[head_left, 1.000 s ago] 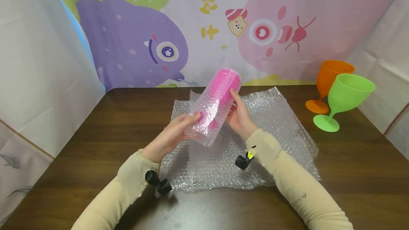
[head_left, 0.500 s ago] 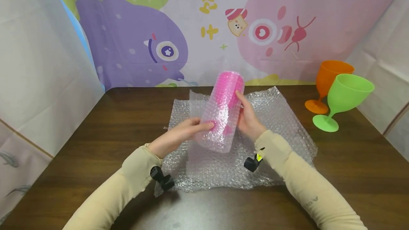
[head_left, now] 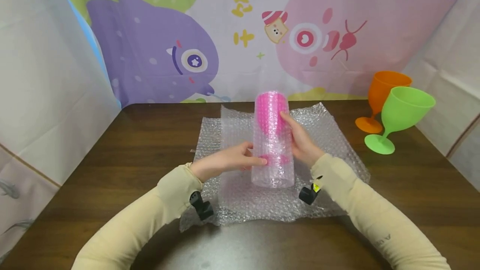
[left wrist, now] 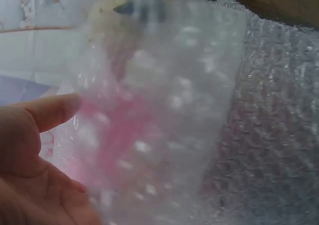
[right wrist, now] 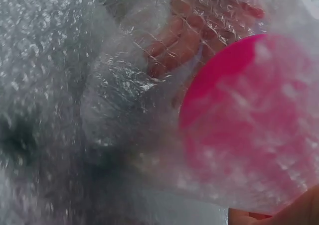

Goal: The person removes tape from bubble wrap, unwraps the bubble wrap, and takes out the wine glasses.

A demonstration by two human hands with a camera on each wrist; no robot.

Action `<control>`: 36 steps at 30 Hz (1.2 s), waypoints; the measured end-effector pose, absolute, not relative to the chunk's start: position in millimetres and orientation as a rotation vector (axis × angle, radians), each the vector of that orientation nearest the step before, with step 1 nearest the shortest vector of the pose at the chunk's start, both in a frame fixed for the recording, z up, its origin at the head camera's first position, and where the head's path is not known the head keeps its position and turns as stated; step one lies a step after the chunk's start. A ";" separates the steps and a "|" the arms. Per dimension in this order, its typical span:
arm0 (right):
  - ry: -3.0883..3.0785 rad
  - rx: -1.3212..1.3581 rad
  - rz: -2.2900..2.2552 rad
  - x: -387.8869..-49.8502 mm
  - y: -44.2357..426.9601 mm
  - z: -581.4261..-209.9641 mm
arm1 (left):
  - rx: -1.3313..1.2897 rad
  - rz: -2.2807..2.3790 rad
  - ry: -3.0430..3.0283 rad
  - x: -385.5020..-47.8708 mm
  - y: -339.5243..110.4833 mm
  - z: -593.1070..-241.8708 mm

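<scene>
A pink goblet (head_left: pixel 271 113) stands inside a roll of bubble wrap (head_left: pixel 273 180), held nearly upright above flat bubble wrap sheets (head_left: pixel 240 203). My left hand (head_left: pixel 228 161) holds the roll low on its left side, thumb across the front near the goblet's foot and other fingers partly hidden behind. Higher up, on the other side, my right hand (head_left: pixel 303 141) grips the roll beside the bowl, with its thumb in front. The left wrist view is blurred by the wrap. In the right wrist view the pink bowl (right wrist: pixel 249 110) shows through the film, and fingers (right wrist: pixel 179 46) appear behind it.
At the right of the brown table (head_left: pixel 101 178) stand an orange goblet (head_left: pixel 384 93) and a green goblet (head_left: pixel 405 111), close together. A cartoon-print curtain (head_left: pixel 251 70) hangs behind the table. Pale panels border both sides.
The wrapped goblet has swung from a rightward lean to nearly upright, moving right and a little nearer. Both hands have gone along with it, keeping hold. The other goblets stay put.
</scene>
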State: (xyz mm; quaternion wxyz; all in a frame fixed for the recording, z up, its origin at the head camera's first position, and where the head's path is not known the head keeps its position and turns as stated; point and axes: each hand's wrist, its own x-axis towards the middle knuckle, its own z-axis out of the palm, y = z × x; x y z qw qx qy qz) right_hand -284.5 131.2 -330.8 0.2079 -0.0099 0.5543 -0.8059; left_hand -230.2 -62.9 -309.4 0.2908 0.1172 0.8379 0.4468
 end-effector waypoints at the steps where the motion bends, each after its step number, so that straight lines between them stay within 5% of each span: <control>1: 1.536 -0.021 -2.240 -284.2 132.9 -330.2 | 0.343 1.177 2.227 -230.5 -61.4 -308.1; 7: 1.614 0.030 -2.145 -281.3 143.2 -327.1 | 0.526 1.072 2.126 -236.1 -53.6 -296.6; 16: 1.684 0.094 -2.080 -280.9 155.9 -325.7 | 0.225 1.148 2.273 -254.3 -35.6 -278.0; 36: 1.807 0.188 -1.972 -277.7 172.0 -329.6 | 0.009 1.567 2.311 -288.0 -14.4 -313.5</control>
